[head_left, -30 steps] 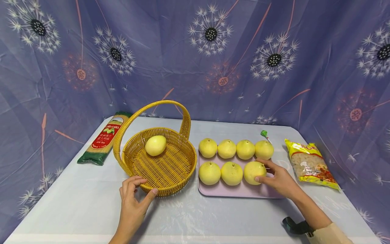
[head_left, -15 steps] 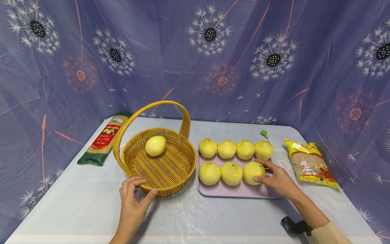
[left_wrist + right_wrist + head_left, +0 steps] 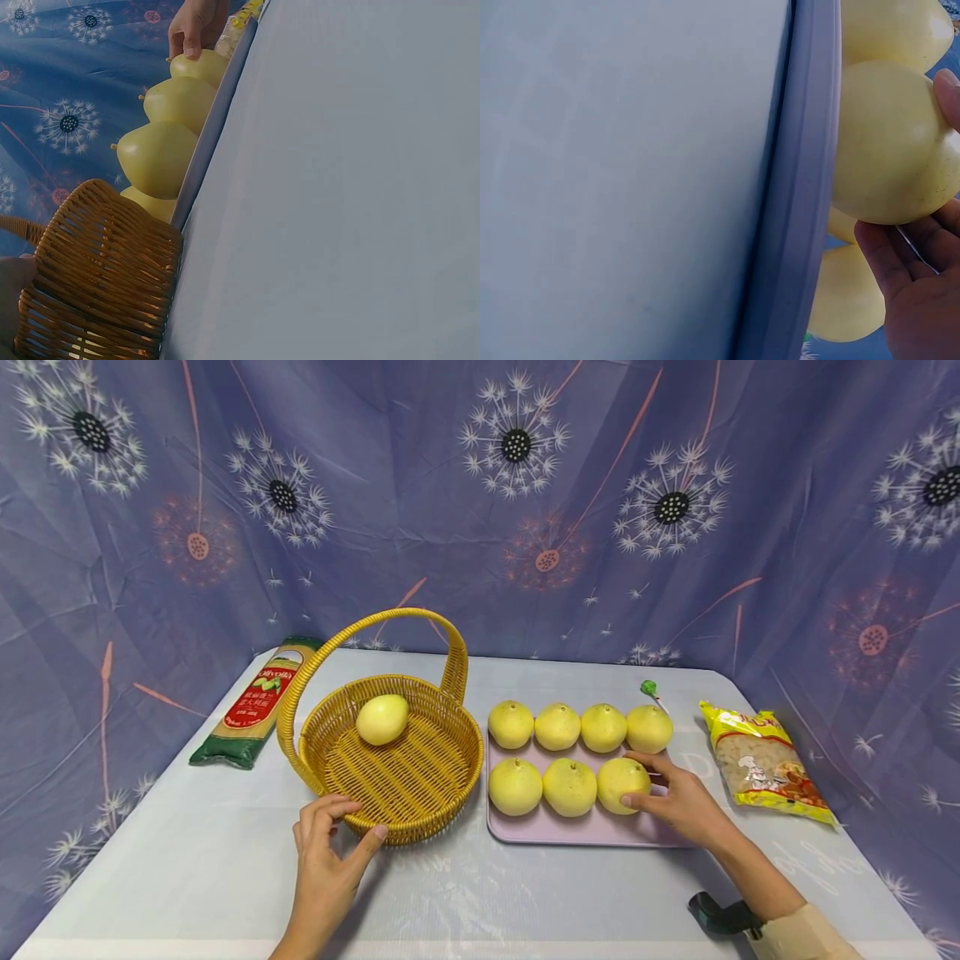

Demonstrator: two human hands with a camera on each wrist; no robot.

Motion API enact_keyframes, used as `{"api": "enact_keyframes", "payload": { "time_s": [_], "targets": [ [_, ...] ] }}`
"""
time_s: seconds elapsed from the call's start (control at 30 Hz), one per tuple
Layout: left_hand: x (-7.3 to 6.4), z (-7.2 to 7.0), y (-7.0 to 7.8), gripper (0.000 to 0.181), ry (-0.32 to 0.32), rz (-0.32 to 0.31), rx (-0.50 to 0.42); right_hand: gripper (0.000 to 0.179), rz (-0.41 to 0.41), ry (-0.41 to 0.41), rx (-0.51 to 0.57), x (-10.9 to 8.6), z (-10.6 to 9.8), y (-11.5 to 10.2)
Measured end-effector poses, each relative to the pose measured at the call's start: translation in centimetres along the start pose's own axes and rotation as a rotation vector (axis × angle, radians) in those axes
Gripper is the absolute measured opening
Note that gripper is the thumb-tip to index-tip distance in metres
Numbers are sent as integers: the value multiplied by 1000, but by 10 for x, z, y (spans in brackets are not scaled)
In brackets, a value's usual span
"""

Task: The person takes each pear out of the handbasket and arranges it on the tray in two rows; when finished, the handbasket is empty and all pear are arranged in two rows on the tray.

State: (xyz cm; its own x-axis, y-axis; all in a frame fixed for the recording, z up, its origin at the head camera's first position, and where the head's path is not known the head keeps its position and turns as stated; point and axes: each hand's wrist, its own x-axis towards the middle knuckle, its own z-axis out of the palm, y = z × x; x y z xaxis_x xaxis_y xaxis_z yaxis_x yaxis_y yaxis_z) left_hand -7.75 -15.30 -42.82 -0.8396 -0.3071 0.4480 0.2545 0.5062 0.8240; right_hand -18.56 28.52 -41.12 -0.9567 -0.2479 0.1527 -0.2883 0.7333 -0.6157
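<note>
My left hand (image 3: 327, 860) is at the near left rim of a golden wicker basket (image 3: 450, 793), holding it with curled fingers and thumb. One oval pale yellow fruit (image 3: 382, 720) lies inside the basket. At right, my right hand (image 3: 678, 802) grips a round, melon-like yellow fruit (image 3: 621, 787), thumb on the near side and fingers on the far side. That fruit is at the right end of the front row on a pink tray (image 3: 555, 833). The right wrist view shows thumb and fingers about the smooth fruit (image 3: 892, 142), close beside the tray rim (image 3: 802, 180).
Similar fruits fill the back row (image 3: 558, 727) and the front row's left (image 3: 570, 787). A green-topped lollipop (image 3: 649, 689) lies behind the tray. A yellow-edged food bag (image 3: 768, 766) is at right, a pasta packet (image 3: 258, 702) at left. A patterned curtain (image 3: 420, 510) hangs behind.
My right hand and the fruit in its grip have shifted slightly left, closer to the neighbouring fruit. My left hand and the basket stay practically in place.
</note>
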Motion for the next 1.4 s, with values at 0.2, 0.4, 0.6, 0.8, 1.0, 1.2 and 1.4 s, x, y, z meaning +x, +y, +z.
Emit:
{"api": "enact_keyframes", "payload": {
  "time_s": [0.2, 0.4, 0.6, 0.8, 1.0, 1.2, 1.4],
  "targets": [
    [0, 0, -1, 41, 4, 12, 7, 70, -4, -12, 20, 0, -1, -2],
    [0, -1, -2, 41, 3, 11, 6, 71, -15, -12, 22, 1, 1, -1],
    [0, 0, -1, 41, 6, 22, -2, 71, -14, -25, 30, 2, 2, 1],
    [1, 0, -1, 41, 4, 29, 0, 70, -27, -21, 46, 2, -1, 0],
    [1, 0, -1, 41, -1, 15, 4, 69, -44, -19, 79, 0, -5, -3],
    [0, 0, -1, 41, -1, 8, 6, 67, -59, -8, 81, -1, -7, -9],
    [0, 0, 0, 42, -7, 0, 3, 67, -56, -5, 77, 1, -10, -17]
  ]
}}
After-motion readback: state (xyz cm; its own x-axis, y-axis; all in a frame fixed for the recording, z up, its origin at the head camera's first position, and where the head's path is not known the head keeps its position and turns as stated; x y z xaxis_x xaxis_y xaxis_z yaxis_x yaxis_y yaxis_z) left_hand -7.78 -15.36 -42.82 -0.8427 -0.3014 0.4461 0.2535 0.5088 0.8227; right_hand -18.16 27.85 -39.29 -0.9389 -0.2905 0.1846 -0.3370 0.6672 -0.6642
